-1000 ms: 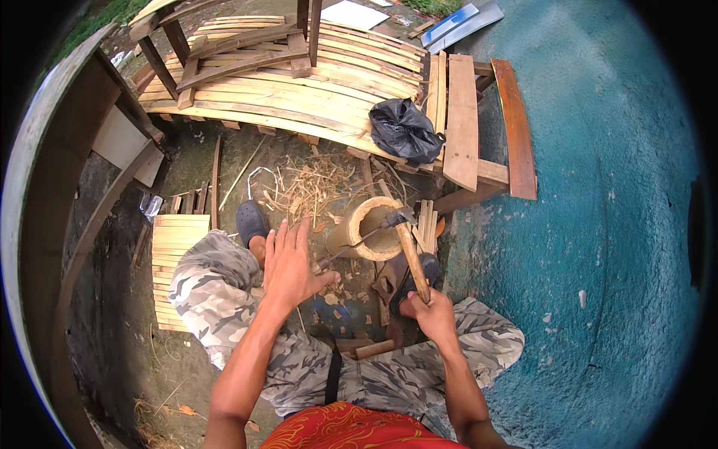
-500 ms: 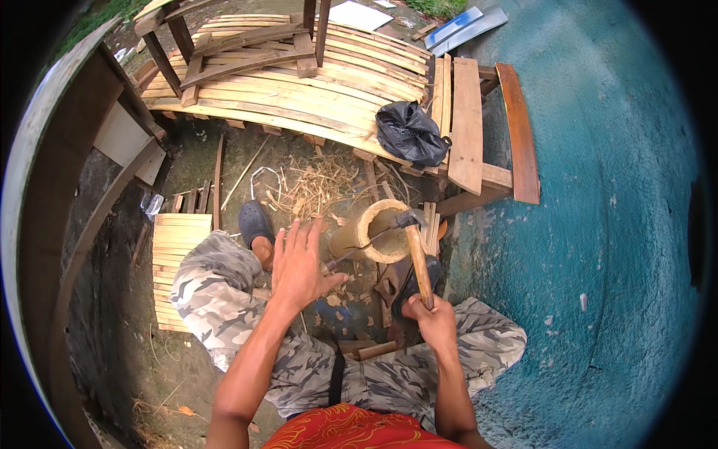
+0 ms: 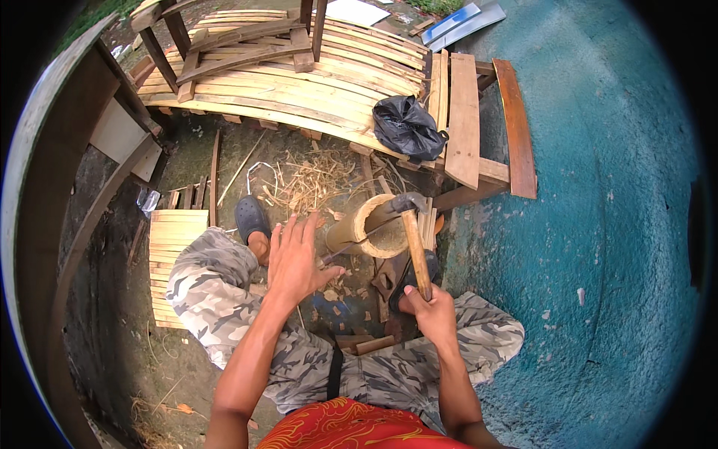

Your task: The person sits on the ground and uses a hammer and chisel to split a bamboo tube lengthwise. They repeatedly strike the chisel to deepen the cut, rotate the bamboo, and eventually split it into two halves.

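Wooden-handled hammer (image 3: pixel 416 256) tilts near a thick, hollow tan cylinder (image 3: pixel 357 224).

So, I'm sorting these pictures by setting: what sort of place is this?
Probably an outdoor spot used for woodwork: pale shavings lie in a loose heap, a large slatted platform stands beyond them, and green grass shows at the far edge.

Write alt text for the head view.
A person's right hand grips a wooden-handled hammer, its dark head showing at the edge of a thick-walled tan tube; the left hand is open to the tube's left. Beyond, pale shavings lie before a slatted platform bearing a black bag.
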`<state>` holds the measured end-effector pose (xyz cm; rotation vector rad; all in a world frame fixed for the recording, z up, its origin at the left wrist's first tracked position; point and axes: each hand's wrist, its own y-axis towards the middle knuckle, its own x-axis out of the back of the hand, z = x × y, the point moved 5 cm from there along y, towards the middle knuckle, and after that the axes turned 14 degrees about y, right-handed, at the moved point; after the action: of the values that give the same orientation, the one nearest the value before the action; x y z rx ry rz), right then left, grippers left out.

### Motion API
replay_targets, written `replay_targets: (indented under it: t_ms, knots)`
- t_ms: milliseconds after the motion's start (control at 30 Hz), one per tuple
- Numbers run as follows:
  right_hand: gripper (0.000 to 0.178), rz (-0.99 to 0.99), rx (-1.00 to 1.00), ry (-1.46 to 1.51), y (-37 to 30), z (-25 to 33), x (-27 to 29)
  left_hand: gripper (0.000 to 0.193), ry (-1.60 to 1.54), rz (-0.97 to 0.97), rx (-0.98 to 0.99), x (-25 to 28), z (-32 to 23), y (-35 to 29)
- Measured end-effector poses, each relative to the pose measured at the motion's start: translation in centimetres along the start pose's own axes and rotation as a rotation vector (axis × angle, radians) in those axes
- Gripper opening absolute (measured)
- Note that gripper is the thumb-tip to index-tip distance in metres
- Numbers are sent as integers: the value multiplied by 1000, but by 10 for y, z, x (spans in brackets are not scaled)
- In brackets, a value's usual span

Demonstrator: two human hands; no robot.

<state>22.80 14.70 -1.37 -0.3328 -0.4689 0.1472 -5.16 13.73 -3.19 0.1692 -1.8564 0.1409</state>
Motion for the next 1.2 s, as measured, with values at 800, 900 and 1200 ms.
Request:
replay_targets:
  t_ms: [800,900,1200]
  knots:
    - [24,-182,91,480,-17,-14,-9,115,-22,64,23,-5,1,2]
    - [24,135,9,-142,-5,-30,-23,115,-31,78,10,-5,1,0]
    - [34,-158,521,862,-33,27,19,112,-55,59,49,-9,12,0]
